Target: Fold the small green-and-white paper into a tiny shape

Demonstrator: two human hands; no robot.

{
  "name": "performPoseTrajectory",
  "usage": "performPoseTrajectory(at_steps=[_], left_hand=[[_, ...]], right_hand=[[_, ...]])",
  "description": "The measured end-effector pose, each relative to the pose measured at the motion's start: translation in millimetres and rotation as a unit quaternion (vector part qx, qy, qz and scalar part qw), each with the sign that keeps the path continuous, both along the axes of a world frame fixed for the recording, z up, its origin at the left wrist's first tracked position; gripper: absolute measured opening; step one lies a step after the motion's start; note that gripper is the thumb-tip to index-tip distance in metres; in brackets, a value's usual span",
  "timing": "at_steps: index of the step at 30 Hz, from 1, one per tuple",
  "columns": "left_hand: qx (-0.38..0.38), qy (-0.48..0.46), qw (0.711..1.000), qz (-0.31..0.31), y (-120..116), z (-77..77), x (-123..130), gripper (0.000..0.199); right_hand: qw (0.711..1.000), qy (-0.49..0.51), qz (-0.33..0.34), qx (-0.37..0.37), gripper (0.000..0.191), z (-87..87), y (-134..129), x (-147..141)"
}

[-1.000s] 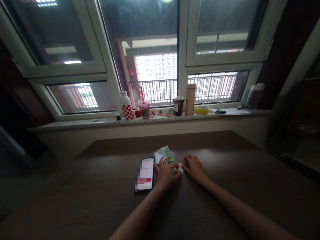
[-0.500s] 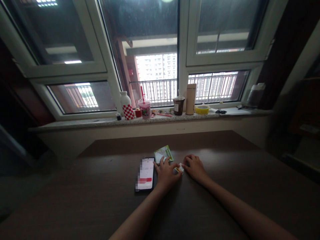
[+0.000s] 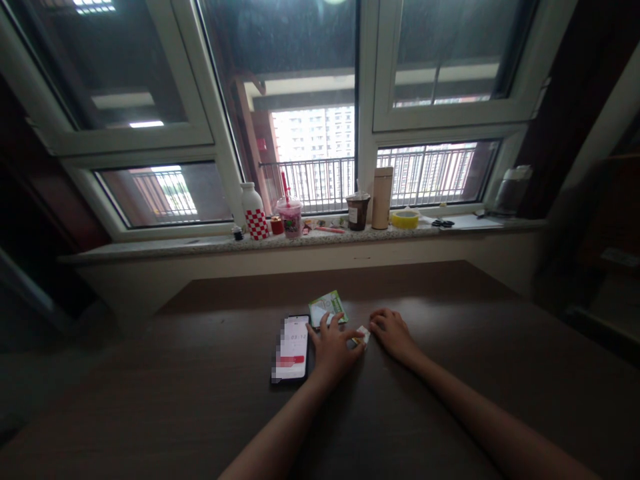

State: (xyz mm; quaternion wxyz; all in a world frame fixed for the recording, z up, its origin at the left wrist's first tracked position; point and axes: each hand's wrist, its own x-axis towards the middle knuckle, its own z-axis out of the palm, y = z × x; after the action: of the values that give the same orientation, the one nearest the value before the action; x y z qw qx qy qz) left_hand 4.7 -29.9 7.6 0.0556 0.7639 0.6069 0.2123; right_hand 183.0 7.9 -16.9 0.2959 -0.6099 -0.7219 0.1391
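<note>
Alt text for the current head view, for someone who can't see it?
A person's left hand pinches a small pale item on a brown table, the right hand just beside it. A phone and a green-edged packet lie by the left hand; cups stand on the windowsill.

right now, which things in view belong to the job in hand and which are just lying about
Likely the job: white piece, held by the left hand; perhaps packet.

Apparently lying about: phone, bottle, pink cup, dark cup, flask, tape.

Dark brown table [image 3: 430,287], phone [image 3: 293,350] face up (screen lit), green-and-white packet [image 3: 327,306] near it, small white piece [image 3: 366,335]
</note>
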Motion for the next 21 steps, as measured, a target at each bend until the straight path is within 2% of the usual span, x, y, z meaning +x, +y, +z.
performPoseTrajectory(at_steps=[5, 21], left_hand=[[0.002, 0.002, 1.0, -0.005, 0.0, -1.7, -1.0, 0.023], [0.004, -0.002, 1.0, -0.006, 1.0, -0.5, 0.3, 0.022]], right_hand=[[0.999, 0.023, 0.031, -0.002, 0.014, -0.2, 2.0, 7.6], [1.0, -0.012, 0.004, -0.022, 0.008, 4.5, -1.4, 2.1]])
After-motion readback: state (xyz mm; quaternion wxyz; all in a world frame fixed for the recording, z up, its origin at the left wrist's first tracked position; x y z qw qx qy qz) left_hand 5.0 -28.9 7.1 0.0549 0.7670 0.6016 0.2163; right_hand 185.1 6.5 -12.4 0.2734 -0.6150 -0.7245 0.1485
